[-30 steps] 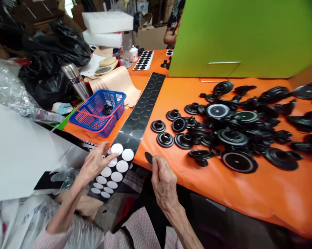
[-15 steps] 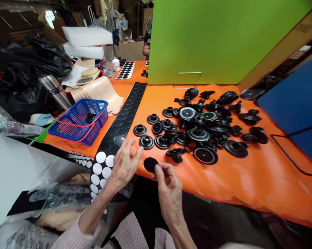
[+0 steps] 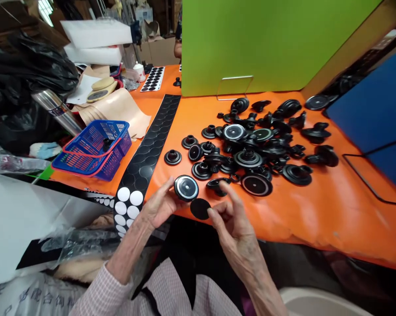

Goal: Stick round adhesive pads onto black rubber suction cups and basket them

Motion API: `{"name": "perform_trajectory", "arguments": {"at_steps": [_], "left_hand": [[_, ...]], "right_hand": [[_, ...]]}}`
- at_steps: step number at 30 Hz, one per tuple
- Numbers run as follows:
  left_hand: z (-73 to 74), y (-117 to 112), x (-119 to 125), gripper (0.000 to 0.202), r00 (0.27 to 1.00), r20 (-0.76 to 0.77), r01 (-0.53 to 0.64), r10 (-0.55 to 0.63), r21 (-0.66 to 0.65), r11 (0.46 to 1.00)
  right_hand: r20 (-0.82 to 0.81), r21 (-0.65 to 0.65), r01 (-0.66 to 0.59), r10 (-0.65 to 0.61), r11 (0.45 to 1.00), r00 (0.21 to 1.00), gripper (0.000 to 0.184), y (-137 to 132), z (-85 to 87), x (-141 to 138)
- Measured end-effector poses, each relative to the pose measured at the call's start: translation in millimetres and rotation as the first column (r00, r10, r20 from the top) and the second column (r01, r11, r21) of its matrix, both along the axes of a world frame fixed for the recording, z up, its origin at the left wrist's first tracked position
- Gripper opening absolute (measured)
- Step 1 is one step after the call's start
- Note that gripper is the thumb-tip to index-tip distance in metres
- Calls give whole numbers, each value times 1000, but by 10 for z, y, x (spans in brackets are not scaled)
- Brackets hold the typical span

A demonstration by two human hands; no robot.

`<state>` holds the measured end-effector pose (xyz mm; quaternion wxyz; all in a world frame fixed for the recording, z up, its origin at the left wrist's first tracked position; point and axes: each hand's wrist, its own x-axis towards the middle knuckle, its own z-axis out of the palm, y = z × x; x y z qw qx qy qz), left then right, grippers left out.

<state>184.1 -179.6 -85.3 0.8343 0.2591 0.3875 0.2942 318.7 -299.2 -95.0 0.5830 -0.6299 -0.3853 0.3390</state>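
My left hand (image 3: 158, 206) grips a round black part (image 3: 186, 188), turned so its flat face with a pale ring points up. Just to its right, my right hand (image 3: 232, 217) pinches a thin black round sticker (image 3: 200, 208) by its edge, close below the part. Both hands hover over the near edge of the orange table (image 3: 316, 210). A long black sticker sheet (image 3: 148, 153) runs from my left hand toward the back; its near end shows white circles where stickers are gone. Several black parts (image 3: 257, 145) are piled in the table's middle.
A blue basket (image 3: 92, 149) with one black part sits to the left. A green board (image 3: 267, 44) stands at the back and a blue board (image 3: 379, 114) at the right. Black bags, a steel flask (image 3: 58, 112), foam blocks and paper crowd the left. Another person's arm (image 3: 177, 48) shows behind the green board.
My left hand left the sticker sheet, reached to the parts and picked one up. My right hand kept the black sticker and brought it beside the part.
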Motion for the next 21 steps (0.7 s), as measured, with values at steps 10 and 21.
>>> {"name": "perform_trajectory", "arguments": {"at_steps": [10, 21], "left_hand": [[20, -214, -162, 25, 986, 22, 162, -168, 168, 972], [-27, -277, -180, 34, 991, -2, 134, -136, 191, 972]], "right_hand": [[-378, -96, 60, -92, 994, 921, 28, 111, 64, -101], [-254, -65, 197, -207, 978, 945, 24, 185, -83, -323]]}}
